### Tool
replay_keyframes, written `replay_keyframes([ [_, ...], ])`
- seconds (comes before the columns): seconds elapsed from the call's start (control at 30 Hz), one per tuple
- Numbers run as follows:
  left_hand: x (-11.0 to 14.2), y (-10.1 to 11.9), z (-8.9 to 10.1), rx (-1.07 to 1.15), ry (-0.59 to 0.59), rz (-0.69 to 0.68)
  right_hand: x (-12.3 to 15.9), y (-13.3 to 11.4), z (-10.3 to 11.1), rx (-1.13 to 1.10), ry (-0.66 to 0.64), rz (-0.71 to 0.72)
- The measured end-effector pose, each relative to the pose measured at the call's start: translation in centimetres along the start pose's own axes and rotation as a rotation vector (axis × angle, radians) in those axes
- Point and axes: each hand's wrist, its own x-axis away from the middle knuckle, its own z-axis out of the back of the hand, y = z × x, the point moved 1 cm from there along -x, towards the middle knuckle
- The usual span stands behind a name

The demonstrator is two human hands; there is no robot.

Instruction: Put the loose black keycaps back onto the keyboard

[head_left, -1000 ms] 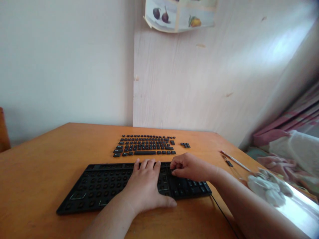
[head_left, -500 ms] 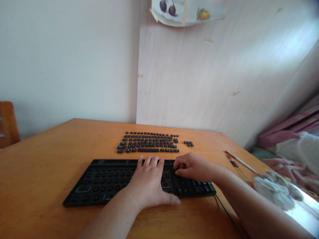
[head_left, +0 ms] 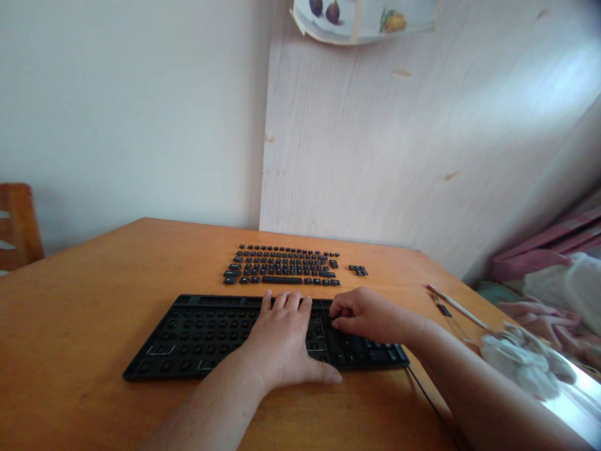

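The cable point(head_left: 428, 396) runs toward the near side from the right end of a black computer keyboard point(head_left: 206, 326), which lies on the wooden table point(head_left: 75, 319) in front of the person. The left hand point(head_left: 284, 354) lies across its middle, thumb extended at the near edge, fingers spread and reaching the far edge. The left and middle parts of the keyboard are bare of keycaps; keys remain at the right end. The right hand point(head_left: 361, 313) is at its far right part, fingers curled in; whether they grasp anything, I cannot tell.

To the right are a crumpled whitish bundle point(head_left: 519, 363), then a thin wire tool with a dark grip point(head_left: 444, 309) beside a slender brush-like stick point(head_left: 457, 306). Beyond the keyboard, loose black keycaps point(head_left: 282, 270) lie in rows, the long space bar point(head_left: 282, 280) nearest; a small keycap cluster point(head_left: 359, 270) sits to their right. Far left stands a wooden chair point(head_left: 25, 219). At the back, a sheet of painted fruit point(head_left: 369, 22) hangs on a pale panel point(head_left: 352, 138).
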Motion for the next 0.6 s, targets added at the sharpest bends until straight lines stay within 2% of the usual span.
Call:
replay_keyframes([
  [0.6,0.01,0.04,0.02,0.010,-0.001,0.000,-0.04,-0.36,0.03,0.011,-0.015,0.009],
])
